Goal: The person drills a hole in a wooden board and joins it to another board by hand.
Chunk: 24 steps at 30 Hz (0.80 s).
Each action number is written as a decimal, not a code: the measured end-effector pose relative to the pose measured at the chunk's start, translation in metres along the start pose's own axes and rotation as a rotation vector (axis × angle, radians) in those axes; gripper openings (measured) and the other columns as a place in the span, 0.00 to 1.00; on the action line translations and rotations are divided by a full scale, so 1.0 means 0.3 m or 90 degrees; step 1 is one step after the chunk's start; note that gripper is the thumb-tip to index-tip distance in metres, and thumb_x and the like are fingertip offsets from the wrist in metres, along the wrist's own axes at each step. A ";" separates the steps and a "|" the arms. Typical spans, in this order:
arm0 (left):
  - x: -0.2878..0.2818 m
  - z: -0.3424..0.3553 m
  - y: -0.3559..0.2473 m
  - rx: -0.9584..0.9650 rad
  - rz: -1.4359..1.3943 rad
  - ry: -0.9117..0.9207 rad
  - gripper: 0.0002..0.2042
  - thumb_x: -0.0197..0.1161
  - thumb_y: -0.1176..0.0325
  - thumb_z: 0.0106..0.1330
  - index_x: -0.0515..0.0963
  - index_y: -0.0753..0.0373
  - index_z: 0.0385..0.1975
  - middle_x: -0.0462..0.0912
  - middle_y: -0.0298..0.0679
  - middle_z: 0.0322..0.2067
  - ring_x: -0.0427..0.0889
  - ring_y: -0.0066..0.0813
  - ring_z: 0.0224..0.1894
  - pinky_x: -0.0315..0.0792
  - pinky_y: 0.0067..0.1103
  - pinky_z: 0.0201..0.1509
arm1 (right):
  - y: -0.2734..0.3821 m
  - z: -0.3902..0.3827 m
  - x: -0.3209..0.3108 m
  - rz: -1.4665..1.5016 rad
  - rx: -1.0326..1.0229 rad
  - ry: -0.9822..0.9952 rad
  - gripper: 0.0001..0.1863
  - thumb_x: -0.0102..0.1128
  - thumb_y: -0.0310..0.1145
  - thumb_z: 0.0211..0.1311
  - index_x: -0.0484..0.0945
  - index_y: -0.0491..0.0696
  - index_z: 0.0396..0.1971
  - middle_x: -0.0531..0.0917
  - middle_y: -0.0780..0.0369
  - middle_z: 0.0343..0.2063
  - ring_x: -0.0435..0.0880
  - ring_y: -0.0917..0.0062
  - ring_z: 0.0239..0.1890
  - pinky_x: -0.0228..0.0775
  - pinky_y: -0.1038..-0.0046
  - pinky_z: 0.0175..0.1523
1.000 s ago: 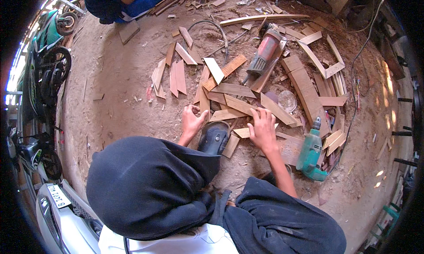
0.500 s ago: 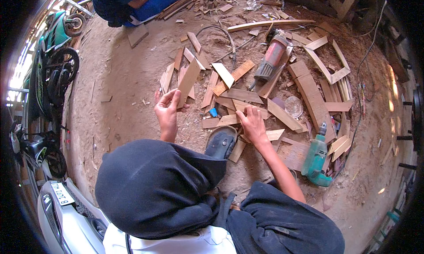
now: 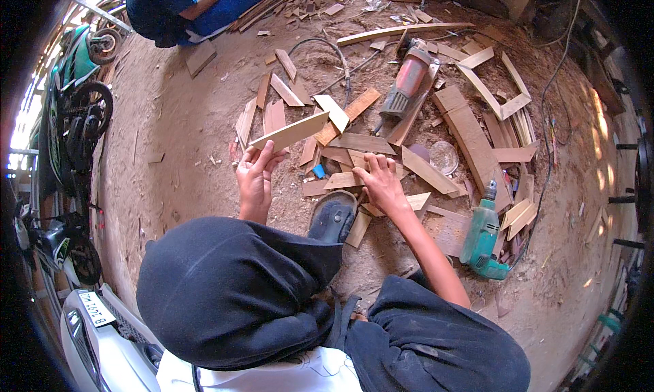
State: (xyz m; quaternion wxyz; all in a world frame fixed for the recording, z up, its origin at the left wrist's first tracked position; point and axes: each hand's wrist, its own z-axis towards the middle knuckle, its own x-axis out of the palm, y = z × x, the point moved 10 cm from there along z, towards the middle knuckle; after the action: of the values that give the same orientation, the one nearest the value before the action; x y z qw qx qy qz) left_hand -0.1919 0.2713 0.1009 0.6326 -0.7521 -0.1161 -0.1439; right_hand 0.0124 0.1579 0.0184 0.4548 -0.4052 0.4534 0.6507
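My left hand (image 3: 256, 177) pinches a flat pale wooden slat (image 3: 293, 131) with slanted ends, raised above the ground and pointing away to the right. My right hand (image 3: 383, 183) is closed with curled fingers, low over a heap of cut wooden pieces. Whatever lies under those fingers is hidden. Close to it are a slanted-end slat (image 3: 430, 170) and a short light piece (image 3: 343, 180). A crossed pair, one whitish slat (image 3: 332, 111) and one orange-brown strip (image 3: 359, 113), lies just beyond the held slat. My sandalled foot (image 3: 332, 218) rests between my hands.
A red angle grinder (image 3: 407, 82) lies beyond the pile, with a green drill (image 3: 485, 239) at right. A thick plank (image 3: 475, 143), a joined wooden frame (image 3: 501, 106) and a cable (image 3: 555, 102) lie on the right. Another person (image 3: 197, 10) sits far left; motorbikes (image 3: 85, 119) line the left side.
My left hand has turned the slat from nearly upright to slanting rightward. My right hand stays over the pile, its fingers slightly shifted. The whole view has moved a little.
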 end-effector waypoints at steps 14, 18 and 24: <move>-0.046 -0.042 0.207 -0.125 0.028 -0.047 0.14 0.63 0.70 0.64 0.67 0.69 0.42 0.80 0.46 0.36 0.85 0.37 0.35 0.81 0.23 0.37 | -0.092 -0.073 -0.164 1.233 0.553 -0.221 0.23 0.64 0.32 0.60 0.64 0.42 0.50 0.80 0.55 0.40 0.81 0.75 0.41 0.76 0.73 0.47; 0.049 -0.086 0.268 -0.192 -0.004 0.028 0.13 0.61 0.70 0.65 0.67 0.71 0.41 0.79 0.49 0.38 0.85 0.40 0.37 0.82 0.22 0.40 | -0.088 -0.074 -0.158 1.238 0.570 -0.249 0.24 0.65 0.33 0.59 0.65 0.41 0.50 0.80 0.56 0.40 0.82 0.72 0.42 0.78 0.70 0.45; 0.131 -0.155 0.331 -0.292 -0.040 0.126 0.15 0.59 0.67 0.66 0.67 0.71 0.46 0.79 0.47 0.42 0.83 0.36 0.43 0.79 0.28 0.48 | -0.010 -0.086 -0.118 1.324 0.638 -0.218 0.22 0.62 0.31 0.61 0.65 0.41 0.51 0.80 0.56 0.42 0.82 0.70 0.43 0.80 0.67 0.47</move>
State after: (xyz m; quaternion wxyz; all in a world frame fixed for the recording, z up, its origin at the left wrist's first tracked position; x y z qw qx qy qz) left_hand -0.1230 0.2081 0.0314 0.4488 -0.8542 -0.0409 -0.2592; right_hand 0.0275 0.1259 0.0443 -0.1329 0.4797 0.7058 0.5040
